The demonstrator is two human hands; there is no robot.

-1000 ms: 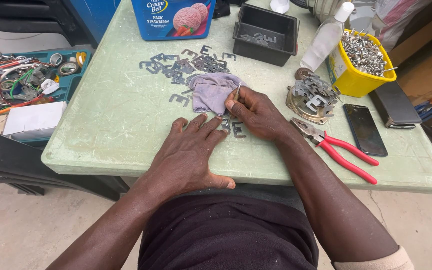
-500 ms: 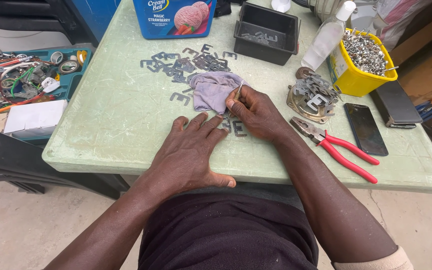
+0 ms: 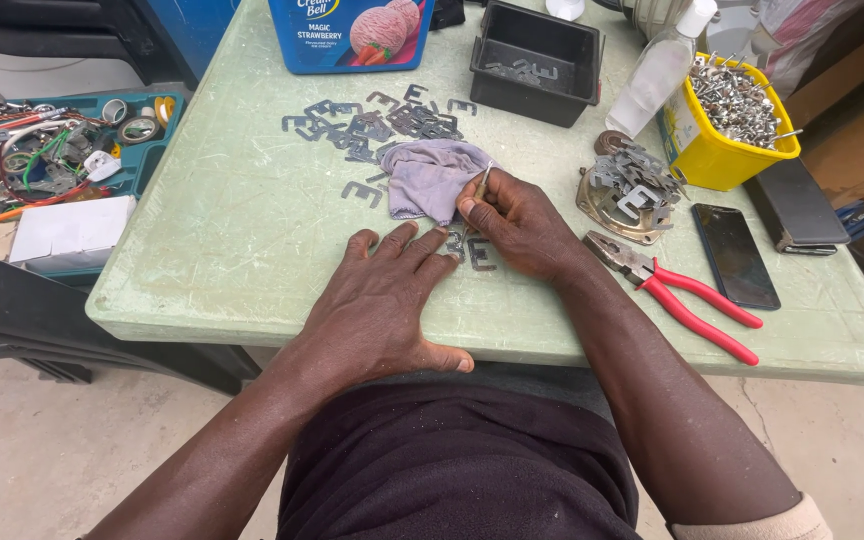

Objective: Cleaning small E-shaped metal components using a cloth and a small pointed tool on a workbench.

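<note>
Thin metal strip: long axis near upright, leaning slightly right, upper end pointing away from the person, toward the far bench edge. Narrow, flat, dull grey; lower part hidden by the fingers, so full shape not discernible. Pinched at the fingertips of the right hand, projecting above thumb and forefinger, just beside the lilac-grey cloth and apparently touching its right edge.

Right hand: fingers curled tight, closed on the strip, heel resting on the pale green bench. Left hand: flat, palm down, fingers spread and extended, holding nothing, fingertips just short of the cloth.

E-shaped metal plates: flat on the bench between the two hands, partly under the right palm. Further loose grey plates scattered beyond the cloth, lying flat in mixed directions.

Right of the right hand: round metal base stacked with plates; red-handled pliers, handles toward the near right corner; dark phone; yellow tub of screws. Far side: black tray, clear bottle, blue ice-cream tub. Off the bench to the left: teal tray of tools and wires.
</note>
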